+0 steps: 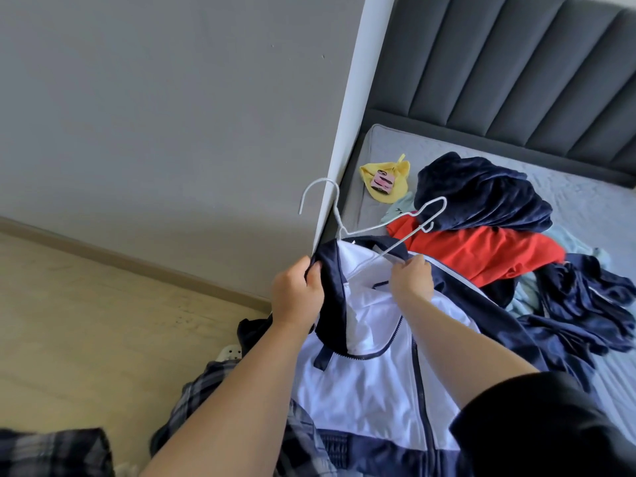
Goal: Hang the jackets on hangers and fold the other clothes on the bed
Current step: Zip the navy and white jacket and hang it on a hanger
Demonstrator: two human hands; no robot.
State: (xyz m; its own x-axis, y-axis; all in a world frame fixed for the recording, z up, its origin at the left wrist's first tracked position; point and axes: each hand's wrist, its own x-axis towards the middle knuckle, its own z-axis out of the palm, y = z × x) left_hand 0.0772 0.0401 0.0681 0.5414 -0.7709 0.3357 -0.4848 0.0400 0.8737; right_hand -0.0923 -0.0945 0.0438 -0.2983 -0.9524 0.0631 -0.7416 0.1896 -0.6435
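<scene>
I hold up a navy jacket with white lining (371, 342) in front of me, its inside facing me. My left hand (297, 292) grips the jacket's navy collar edge. My right hand (413, 278) pinches the other side of the collar near the zip. A white wire hanger (339, 223) sits in the neck opening with its hook sticking up. A second wire hanger (421, 218) crosses it, its hook over the clothes pile. On the bed (581, 201) lie a dark navy fleece (481, 194), a red garment (481, 253) and more navy clothing (585, 304).
A yellow cloth (392, 182) with a phone (382, 182) on it lies near the bed's top corner. A grey padded headboard (516, 70) stands behind. A white door frame edge (347, 115) and a grey wall (155, 115) are to the left, above a wooden floor (86, 321).
</scene>
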